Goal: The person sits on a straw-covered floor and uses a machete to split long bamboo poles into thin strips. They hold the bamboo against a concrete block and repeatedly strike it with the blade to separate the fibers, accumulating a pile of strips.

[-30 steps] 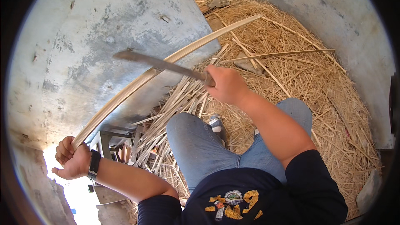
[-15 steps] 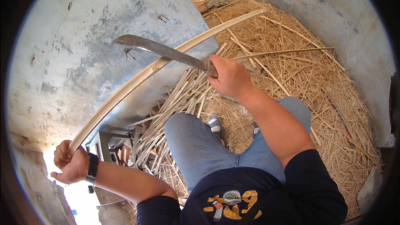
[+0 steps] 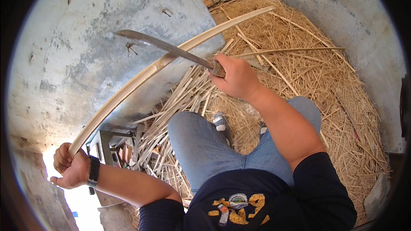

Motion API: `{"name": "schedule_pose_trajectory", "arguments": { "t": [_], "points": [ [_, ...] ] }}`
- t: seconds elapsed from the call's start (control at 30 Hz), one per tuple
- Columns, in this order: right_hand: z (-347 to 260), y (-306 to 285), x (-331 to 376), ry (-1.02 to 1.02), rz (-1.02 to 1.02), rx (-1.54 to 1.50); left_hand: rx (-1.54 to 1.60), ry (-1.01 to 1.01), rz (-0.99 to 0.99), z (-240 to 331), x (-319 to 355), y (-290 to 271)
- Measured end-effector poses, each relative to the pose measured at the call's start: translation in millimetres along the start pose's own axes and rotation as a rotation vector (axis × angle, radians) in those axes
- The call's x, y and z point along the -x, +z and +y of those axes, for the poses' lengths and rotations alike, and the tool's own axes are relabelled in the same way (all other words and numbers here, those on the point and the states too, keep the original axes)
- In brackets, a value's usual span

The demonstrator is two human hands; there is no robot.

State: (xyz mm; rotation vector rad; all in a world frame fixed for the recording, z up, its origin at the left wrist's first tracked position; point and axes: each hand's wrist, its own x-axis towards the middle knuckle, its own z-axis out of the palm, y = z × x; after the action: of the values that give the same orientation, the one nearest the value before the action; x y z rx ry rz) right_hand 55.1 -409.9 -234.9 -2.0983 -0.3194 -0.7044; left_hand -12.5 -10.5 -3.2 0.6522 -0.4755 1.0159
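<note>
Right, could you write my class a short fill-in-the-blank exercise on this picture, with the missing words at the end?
1. The right hand holds the knife by its ____, not its blade.
2. The left hand grips the long pale strip at one ____, not at its middle.
3. A dark band is worn on the ____ wrist.
4. The jeans are ____ in colour.

Missing words: handle; end; left; blue.

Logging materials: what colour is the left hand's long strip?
The long strip is pale tan, clearest in the head view.
</note>
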Motion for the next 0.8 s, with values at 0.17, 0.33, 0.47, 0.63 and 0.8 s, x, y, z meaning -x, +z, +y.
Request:
{"name": "schedule_pose_trajectory", "arguments": {
  "t": [0.17,0.33,0.47,0.63,0.8],
  "points": [
    [-10,-3,-2,0.15,-0.143,-0.279,-0.002,0.023,0.013,4,-2,-2],
    [-3,3,1,0.198,-0.139,-0.48,0.04,-0.023,-0.021,4,-2,-3],
    [-6,3,-1,0.294,-0.19,-0.636,0.012,-0.004,0.065,0,-2,-2],
    [-7,5,-5,0.493,-0.149,-0.825,-0.026,-0.017,0.188,-25,8,-4],
    [-3,-6,-10,0.509,-0.067,-1.012,0.056,-0.168,0.252,-52,22,-18]
  ]
}}
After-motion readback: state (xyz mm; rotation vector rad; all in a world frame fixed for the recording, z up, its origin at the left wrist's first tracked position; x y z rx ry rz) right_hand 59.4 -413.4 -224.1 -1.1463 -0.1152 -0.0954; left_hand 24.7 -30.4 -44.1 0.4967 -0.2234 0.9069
